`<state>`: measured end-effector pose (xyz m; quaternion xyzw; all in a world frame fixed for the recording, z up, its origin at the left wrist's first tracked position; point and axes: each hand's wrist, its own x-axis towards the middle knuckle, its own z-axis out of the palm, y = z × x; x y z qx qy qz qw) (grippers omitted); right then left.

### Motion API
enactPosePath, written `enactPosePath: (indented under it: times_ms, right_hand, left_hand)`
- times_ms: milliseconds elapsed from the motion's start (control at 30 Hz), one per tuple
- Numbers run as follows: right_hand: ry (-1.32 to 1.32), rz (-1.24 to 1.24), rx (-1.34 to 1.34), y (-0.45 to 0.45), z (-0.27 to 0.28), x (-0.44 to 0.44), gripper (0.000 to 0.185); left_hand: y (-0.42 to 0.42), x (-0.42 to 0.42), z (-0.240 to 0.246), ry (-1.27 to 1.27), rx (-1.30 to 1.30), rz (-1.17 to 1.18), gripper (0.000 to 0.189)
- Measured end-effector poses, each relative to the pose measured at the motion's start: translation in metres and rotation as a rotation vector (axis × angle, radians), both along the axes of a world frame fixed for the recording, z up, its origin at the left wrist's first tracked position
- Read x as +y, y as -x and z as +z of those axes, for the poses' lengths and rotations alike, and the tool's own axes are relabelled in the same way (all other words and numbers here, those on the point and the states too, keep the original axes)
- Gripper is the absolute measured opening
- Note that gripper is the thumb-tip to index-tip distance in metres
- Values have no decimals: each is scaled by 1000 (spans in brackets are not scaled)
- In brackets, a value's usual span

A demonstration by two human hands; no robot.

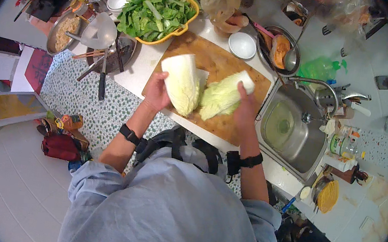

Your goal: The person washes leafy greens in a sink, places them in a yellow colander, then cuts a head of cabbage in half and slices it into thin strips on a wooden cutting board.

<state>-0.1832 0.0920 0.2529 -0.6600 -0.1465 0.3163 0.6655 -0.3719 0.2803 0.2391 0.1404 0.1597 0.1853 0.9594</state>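
My left hand (158,91) grips a pale piece of napa cabbage (180,80) by its outer side, the thick white end pointing away from me. In my right hand (246,107) is a second piece of napa cabbage (224,94), yellower and leafier, with the thumb on its white end. The leafy ends of both pieces lean towards each other over a wooden cutting board (219,55). Part of another white cabbage piece (202,76) shows between them, mostly hidden.
A yellow basket (183,31) of chopped greens stands beyond the board, near a white bowl (242,45). To the right are a steel sink (309,148) with a faucet (335,97) and a pan (295,69) holding a cut orange piece. Leftward, a wok (128,54) carries utensils.
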Motion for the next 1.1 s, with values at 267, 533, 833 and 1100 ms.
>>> enactPosePath:
  times_ms: [267,533,833,1100]
  right_hand:
    - [-109,158,-124,40,30,52,66]
    - [103,176,-56,29,28,40,50]
    - [72,227,-11,17,23,29,48]
    - [140,138,-70,26,9,42,51]
  left_hand:
    - [-23,-27,19,-437,36,-71,68]
    - [-20,-24,26,-362,95,-63,66]
    - [-28,-20,18,-513,155,-76,63]
    - [-28,-14,6,-257,181,-65,56]
